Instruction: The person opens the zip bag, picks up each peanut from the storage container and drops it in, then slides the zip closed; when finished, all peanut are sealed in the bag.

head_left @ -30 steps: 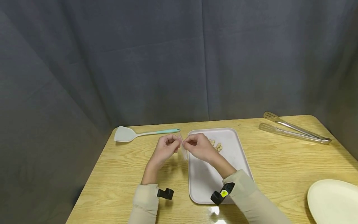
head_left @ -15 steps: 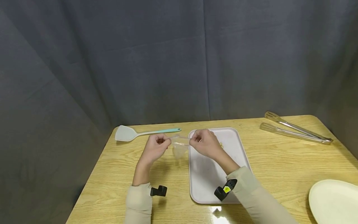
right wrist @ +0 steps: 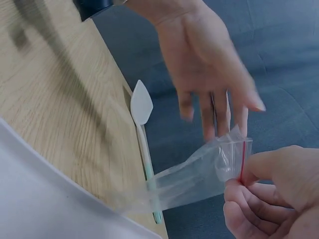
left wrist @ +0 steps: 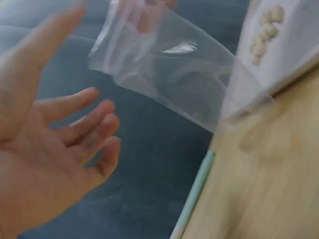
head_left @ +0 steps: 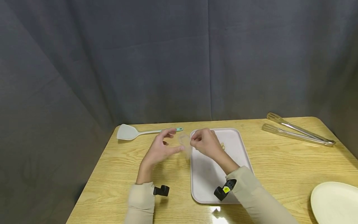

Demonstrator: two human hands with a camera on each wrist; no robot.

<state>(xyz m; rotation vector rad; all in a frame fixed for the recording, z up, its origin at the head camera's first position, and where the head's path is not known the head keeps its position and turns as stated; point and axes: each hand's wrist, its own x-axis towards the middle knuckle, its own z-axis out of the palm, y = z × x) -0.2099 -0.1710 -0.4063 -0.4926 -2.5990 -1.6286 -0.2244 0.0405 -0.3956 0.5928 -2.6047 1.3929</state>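
Note:
A clear zip bag (right wrist: 199, 174) with a red line along its mouth hangs at a slant. My right hand (head_left: 206, 143) pinches its top edge between thumb and forefinger, over the left side of the pale tray (head_left: 208, 183). Beside the bag is my left hand (head_left: 160, 150), fingers spread and thumb stretched toward it, holding nothing. The left wrist view shows a gap between these fingers and the bag (left wrist: 174, 74), which has nothing visible inside. Several peanuts (left wrist: 267, 32) lie on the tray, mostly hidden behind my right hand in the head view.
A white spatula (head_left: 127, 132) with a mint handle lies at the table's back left. Metal tongs (head_left: 296, 130) rest spread at the back right. A cream plate (head_left: 335, 202) stands at the front right. Behind the wooden table (head_left: 112, 186) hangs a dark curtain (head_left: 156, 62).
The hands drew apart, stretching the bag's mouth between them. Then my left hand let go and opened its fingers, while my right hand kept its pinch almost in place.

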